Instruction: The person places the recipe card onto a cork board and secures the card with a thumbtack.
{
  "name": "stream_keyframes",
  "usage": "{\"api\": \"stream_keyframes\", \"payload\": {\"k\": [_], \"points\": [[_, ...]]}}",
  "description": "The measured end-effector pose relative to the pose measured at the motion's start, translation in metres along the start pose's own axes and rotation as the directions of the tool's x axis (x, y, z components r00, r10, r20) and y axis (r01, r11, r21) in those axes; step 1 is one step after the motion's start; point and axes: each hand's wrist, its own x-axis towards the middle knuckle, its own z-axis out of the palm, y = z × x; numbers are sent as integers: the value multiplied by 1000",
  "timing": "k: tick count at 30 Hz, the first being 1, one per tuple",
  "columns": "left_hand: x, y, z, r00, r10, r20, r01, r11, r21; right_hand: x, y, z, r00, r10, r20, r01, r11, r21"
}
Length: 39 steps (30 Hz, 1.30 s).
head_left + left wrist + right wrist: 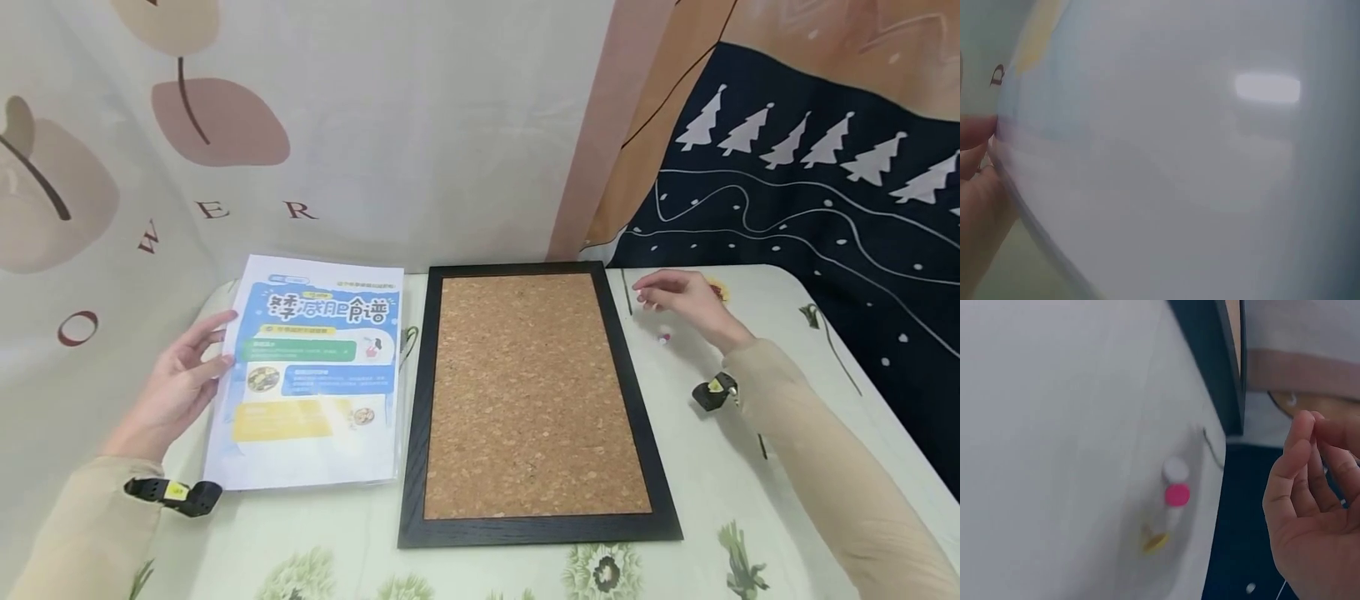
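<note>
My left hand (pixel 180 379) pinches the left edge of a glossy printed sheet (pixel 315 458), with blue, green and yellow panels and Chinese lettering. In the left wrist view the sheet (pixel 1166 187) bows close to the camera, and the fingers (pixel 975 132) are at its edge. Right of it lies a cork board (pixel 532 392) in a black frame. Beyond the frame's right side my right hand (pixel 693 304) hovers above the table. Its thumb and fingertips come together; whether something small is between them cannot be told. Below it lie white, pink (pixel 1177 494) and yellow (pixel 1155 542) push pins, blurred.
A pale flower-patterned cloth (pixel 480 575) covers the table. Behind it hangs a light curtain (pixel 450 167), with a dark tree-patterned cloth (pixel 787 200) at the right, beside the table's edge. Both wrists wear small black cameras (pixel 712 392).
</note>
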Motion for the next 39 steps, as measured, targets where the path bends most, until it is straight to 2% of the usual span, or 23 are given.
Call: {"api": "stream_keyframes", "payload": {"k": [7, 13, 17, 25, 30, 35, 39], "points": [[5, -10, 12, 1000, 22, 9, -22, 1000, -7, 8, -15, 14, 999, 0, 49, 2, 999, -38], [10, -18, 25, 1000, -4, 6, 4, 999, 32, 14, -23, 25, 995, 8, 100, 1, 996, -86], [13, -24, 37, 1000, -17, 18, 16, 999, 52, 18, -25, 32, 995, 5, 100, 5, 995, -102], [20, -33, 64, 997, -74, 11, 72, 990, 119, 22, -27, 42, 993, 13, 119, -2, 995, -99], [26, -35, 83, 994, -110, 2, 108, 980, 170, 25, -29, 46, 991, -9, 135, 26, 992, -121], [33, -37, 105, 987, -157, -20, 158, 968, 193, 25, -31, 49, 990, -13, 138, 33, 990, -139], [37, -38, 122, 986, -166, -19, 167, 966, 195, 25, -32, 50, 990, -5, 140, 26, 989, -143]]}}
